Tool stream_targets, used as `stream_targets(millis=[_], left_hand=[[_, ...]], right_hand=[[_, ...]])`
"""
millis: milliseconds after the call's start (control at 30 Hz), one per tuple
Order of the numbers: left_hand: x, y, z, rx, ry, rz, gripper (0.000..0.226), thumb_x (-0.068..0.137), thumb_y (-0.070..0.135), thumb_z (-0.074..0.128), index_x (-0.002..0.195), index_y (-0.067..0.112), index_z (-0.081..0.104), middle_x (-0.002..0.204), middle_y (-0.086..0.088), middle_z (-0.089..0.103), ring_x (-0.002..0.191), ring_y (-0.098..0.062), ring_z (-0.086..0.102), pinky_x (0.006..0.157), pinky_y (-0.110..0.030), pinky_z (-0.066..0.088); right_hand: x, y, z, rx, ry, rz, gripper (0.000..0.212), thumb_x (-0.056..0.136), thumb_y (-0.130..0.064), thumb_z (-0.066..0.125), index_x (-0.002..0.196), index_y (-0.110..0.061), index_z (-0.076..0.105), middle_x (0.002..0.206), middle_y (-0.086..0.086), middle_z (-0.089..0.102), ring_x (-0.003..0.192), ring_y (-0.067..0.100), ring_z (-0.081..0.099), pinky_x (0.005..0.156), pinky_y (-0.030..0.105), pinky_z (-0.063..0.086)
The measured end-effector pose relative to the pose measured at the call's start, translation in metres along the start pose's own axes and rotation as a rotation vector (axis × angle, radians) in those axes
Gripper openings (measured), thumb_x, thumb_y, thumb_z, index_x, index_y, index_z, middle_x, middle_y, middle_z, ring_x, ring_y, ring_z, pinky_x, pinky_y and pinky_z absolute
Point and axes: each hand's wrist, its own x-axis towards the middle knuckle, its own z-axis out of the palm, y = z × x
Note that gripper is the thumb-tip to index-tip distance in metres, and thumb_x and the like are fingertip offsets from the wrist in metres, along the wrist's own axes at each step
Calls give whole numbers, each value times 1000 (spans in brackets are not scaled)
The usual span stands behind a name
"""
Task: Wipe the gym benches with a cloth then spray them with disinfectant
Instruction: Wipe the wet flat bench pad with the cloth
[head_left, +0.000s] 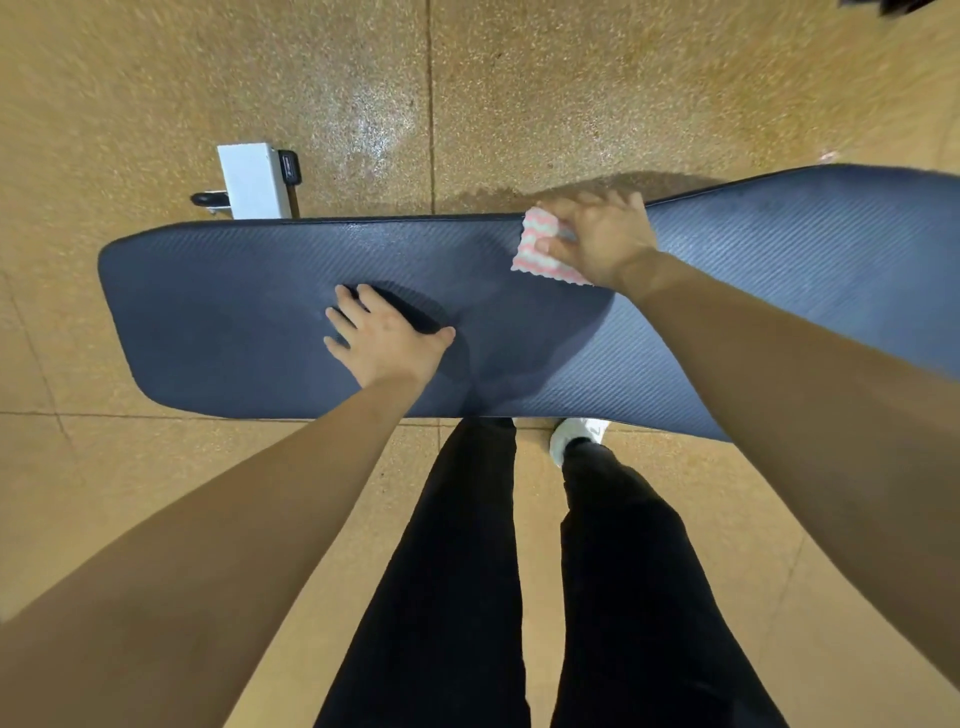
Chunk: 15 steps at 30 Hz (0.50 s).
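Observation:
A long dark blue padded gym bench (218, 312) lies across the view from left to right. My right hand (605, 239) presses a pink-and-white zigzag cloth (535, 254) onto the pad near its far edge, fingers closed over the cloth. My left hand (387, 338) rests flat on the middle of the pad, fingers spread, holding nothing. No spray bottle is in view.
The bench's white metal foot (254, 182) with a black wheel (208, 200) sticks out beyond the far edge at left. Speckled tan floor (519, 78) surrounds the bench. My legs in black trousers (457, 571) and a white shoe (571, 434) stand against the near edge.

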Motion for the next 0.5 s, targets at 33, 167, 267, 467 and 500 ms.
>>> stream_targets(millis=[33, 167, 267, 467, 500], left_hand=[[-2, 1, 2, 19, 32, 48, 119, 71, 63, 82, 159, 9, 22, 170, -16, 18, 158, -41, 15, 125, -64, 19], [-22, 25, 11, 94, 132, 420, 93, 78, 51, 76, 156, 18, 36, 164, -14, 34, 154, -42, 27, 123, -60, 26], [-37, 59, 17, 99, 75, 615, 85, 84, 52, 73, 156, 23, 40, 164, -9, 36, 153, -40, 31, 121, -58, 31], [-50, 97, 34, 223, -3, 721, 90, 87, 63, 67, 161, 29, 29, 170, -6, 21, 156, -46, 14, 124, -60, 23], [-52, 99, 36, 233, -6, 701, 93, 86, 66, 66, 161, 29, 26, 170, -6, 18, 157, -47, 12, 125, -62, 21]], right_hand=[[-1, 1, 0, 8, 0, 8, 59, 99, -63, 39, 152, -36, 38, 146, 7, 51, 132, 36, 43, 108, 48, 26], [-7, 15, -2, 25, -13, 49, 61, 99, -63, 40, 154, -37, 36, 147, 7, 50, 139, 34, 37, 108, 47, 24], [-12, 31, -5, 16, -7, 63, 61, 99, -62, 41, 153, -36, 38, 149, 7, 49, 145, 33, 32, 113, 49, 21], [-23, 68, -13, -67, -24, 97, 63, 98, -64, 40, 153, -32, 39, 150, 10, 46, 146, 36, 26, 123, 49, 11], [-25, 76, -15, -85, -26, 104, 63, 99, -64, 40, 153, -32, 39, 151, 12, 45, 146, 37, 26, 123, 50, 11]])
